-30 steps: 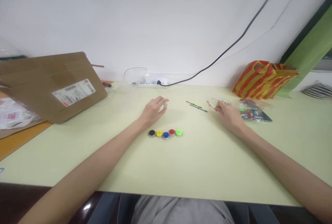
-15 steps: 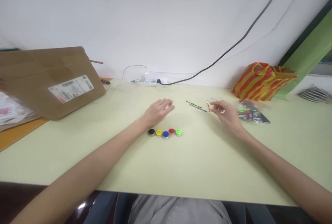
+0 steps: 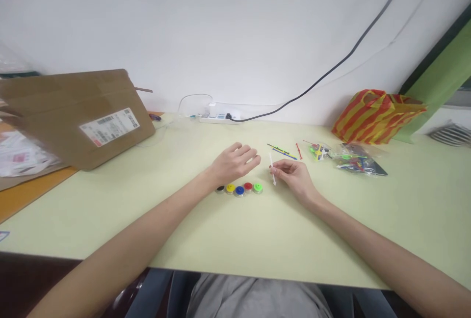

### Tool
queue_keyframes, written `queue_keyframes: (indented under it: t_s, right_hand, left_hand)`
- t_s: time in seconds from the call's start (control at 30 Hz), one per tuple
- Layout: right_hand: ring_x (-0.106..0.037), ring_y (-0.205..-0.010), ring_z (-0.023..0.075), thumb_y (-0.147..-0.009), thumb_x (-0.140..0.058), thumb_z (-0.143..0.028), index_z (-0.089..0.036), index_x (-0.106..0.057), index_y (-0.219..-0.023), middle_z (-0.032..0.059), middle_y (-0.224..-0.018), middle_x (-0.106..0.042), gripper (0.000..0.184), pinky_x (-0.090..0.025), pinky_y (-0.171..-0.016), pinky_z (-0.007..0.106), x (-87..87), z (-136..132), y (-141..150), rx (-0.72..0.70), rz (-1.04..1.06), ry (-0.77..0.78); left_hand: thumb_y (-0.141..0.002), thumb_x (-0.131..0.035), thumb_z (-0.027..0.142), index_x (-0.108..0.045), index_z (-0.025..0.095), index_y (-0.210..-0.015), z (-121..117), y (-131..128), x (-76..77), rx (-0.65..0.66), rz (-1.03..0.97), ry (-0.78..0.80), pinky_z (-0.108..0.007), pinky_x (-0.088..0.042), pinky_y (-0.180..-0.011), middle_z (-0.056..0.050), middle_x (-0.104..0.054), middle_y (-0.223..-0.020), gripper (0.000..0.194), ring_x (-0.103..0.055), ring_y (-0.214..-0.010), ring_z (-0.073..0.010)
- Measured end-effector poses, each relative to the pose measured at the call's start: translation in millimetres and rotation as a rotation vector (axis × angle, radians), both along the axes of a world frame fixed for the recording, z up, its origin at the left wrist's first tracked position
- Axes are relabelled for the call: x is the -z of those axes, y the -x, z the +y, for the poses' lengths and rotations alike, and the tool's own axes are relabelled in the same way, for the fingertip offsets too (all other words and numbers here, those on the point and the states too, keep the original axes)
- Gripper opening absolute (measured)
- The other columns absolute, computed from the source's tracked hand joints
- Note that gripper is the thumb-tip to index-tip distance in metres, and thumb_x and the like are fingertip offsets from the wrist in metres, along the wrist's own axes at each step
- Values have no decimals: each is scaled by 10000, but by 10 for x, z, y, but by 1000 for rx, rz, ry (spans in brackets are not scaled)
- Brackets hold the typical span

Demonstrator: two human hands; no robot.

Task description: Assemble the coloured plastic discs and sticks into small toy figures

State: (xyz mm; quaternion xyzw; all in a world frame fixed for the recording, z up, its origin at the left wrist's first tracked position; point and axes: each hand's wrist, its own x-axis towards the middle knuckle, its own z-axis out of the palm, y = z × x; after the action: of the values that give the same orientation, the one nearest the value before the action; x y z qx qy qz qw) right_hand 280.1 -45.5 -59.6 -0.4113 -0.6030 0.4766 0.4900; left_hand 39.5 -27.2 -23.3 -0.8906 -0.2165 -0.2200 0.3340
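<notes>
While the pale green table filled most of the lower view, a brown cardboard sheet stood tilted at its left, label facing out. A red-and-yellow striped bag sat at the far right, near the wall. Left hand: palm down, fingers loosely parted; contact with the tabletop could not be told. Right hand: narrow, thumb and fingers pinched on a white item, described below. Beyond it to the right lay a larger clear packet of coloured parts and, just beside that, a smaller packet. The white arrow was in the right-hand pinch, between the two hands, head pointing toward the person. Past it lay a blue arrow and a red arrow, well apart from the discs. Smallest: a close row, left to right, of black disc, partly hidden by the left wrist, yellow disc, blue disc, red disc and bright green disc.
</notes>
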Motion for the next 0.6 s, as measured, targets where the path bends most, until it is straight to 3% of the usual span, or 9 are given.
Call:
queue_keyframes:
  t_s: [0.2,0.4,0.6]
  right_hand:
    - [-686,-754,210,-719,-852,-553,-195,-661,-773,54,-808,-737,409,-502,-683,321,-61,-61,-13,-19,-64,-123]
    - [-708,-803,215,-813,-791,-484,-206,-686,-833,53,-861,-761,298,-521,-731,332,-113,-133,30,-109,-81,-128]
    - [-666,-922,204,-810,-801,-446,-220,-714,-840,47,-958,-673,244,-548,-766,321,-147,-176,17,-128,-3,-230]
  left_hand:
    - [-1046,-419,175,-580,210,-1039,16,-21,82,64,-135,131,-369,-473,-812,-80,-718,-1031,166,-658,-920,-198]
    - [-1019,-529,155,-566,210,-1040,-3,-4,54,114,-312,214,-339,-499,-844,-48,-750,-1012,70,-702,-952,-175]
    - [-1000,-565,125,-536,208,-1279,-88,-94,26,199,-296,208,-327,-514,-849,-53,-773,-1039,293,-735,-927,-168]
